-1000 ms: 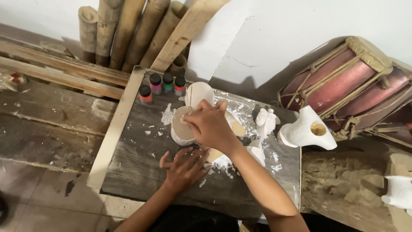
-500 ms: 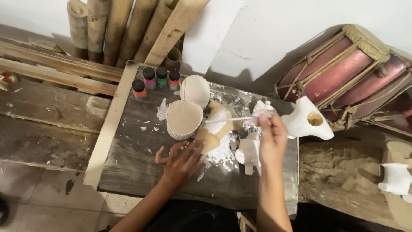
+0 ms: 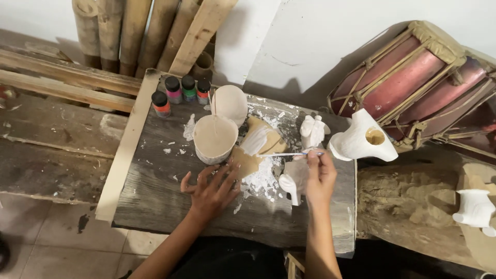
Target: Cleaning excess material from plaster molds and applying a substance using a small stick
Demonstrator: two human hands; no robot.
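Note:
My right hand (image 3: pixel 320 175) holds a thin paintbrush (image 3: pixel 289 154) level, its tip over a tan, partly white-painted flat piece (image 3: pixel 261 140) on the grey wooden board (image 3: pixel 160 191). My left hand (image 3: pixel 211 190) rests flat on the board with fingers spread, pressing the piece's near edge. A cup of white paint (image 3: pixel 215 138) stands just beyond the left hand. A small white figurine (image 3: pixel 292 182) lies right beside my right hand; another white figurine (image 3: pixel 313 132) stands behind it.
Several small paint bottles (image 3: pixel 181 92) line the board's far left corner beside a white lid (image 3: pixel 230 103). A white horned carving (image 3: pixel 361 140) sits at the right edge, a red drum (image 3: pixel 413 77) behind it. Bamboo poles (image 3: pixel 124 31) lean on the wall. Another white carving (image 3: pixel 475 207) lies far right.
My right hand moved from the paint cup to the right and now holds the brush over the tan piece. The left hand stayed flat on the board.

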